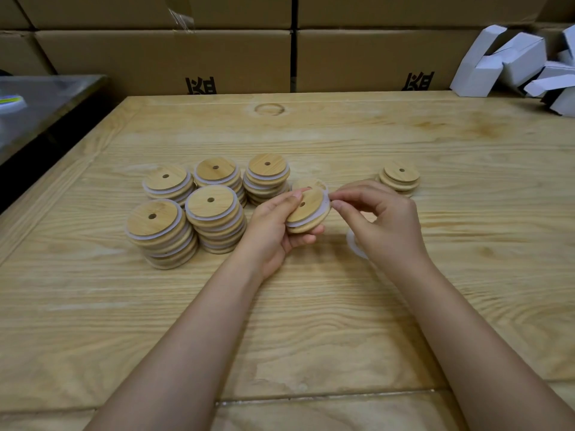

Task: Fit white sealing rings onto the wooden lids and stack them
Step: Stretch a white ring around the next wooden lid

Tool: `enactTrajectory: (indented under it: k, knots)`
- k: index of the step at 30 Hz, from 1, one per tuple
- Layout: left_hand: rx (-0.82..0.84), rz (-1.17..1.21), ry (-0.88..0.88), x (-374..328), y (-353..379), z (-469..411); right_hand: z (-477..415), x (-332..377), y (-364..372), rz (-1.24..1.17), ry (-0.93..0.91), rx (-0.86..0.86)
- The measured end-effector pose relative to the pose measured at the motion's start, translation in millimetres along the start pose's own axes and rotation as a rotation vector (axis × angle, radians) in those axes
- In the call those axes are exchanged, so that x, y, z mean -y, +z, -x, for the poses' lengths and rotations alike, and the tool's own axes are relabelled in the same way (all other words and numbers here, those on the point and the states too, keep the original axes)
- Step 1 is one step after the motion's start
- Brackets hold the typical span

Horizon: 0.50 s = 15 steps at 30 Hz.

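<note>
Your left hand (273,225) cups the lid (308,211), tilted, mid-desk (311,306); your right hand (382,222) pinches the white ring (325,203) at its 3 o'clock edge; I'd guess the finished stacks (214,219) at 9 o'clock are next.

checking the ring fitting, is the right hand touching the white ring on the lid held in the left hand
Touching. The head view shows the right hand fingertips pinching the white ring at the edge of the lid that the left hand holds.
</note>
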<state>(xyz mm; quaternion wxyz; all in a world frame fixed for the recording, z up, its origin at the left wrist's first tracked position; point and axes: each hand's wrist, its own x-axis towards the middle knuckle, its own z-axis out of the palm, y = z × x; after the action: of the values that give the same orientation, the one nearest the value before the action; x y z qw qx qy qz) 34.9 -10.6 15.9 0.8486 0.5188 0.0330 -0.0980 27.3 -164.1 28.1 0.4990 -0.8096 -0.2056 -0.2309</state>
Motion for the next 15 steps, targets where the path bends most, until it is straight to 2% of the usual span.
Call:
enactTrajectory:
  k: [3, 5, 10, 15]
  knots:
    - [-0.014, -0.033, -0.032, -0.8, -0.3, -0.6, 0.6, -4.4, -3.9, 0.201, -0.302, 0.019]
    - [-0.016, -0.033, -0.05, -1.3, -1.4, -1.0, 0.9, -7.0, -5.7, 0.322, -0.417, 0.045]
    - [-0.018, -0.023, -0.108, -1.7, -3.6, -1.2, 2.1, -8.6, -5.1, 0.494, -0.558, 0.06]
    - [-0.029, -0.057, -0.153, -3.5, -6.1, -1.7, -0.7, -7.1, -9.0, 0.551, -0.673, 0.046]
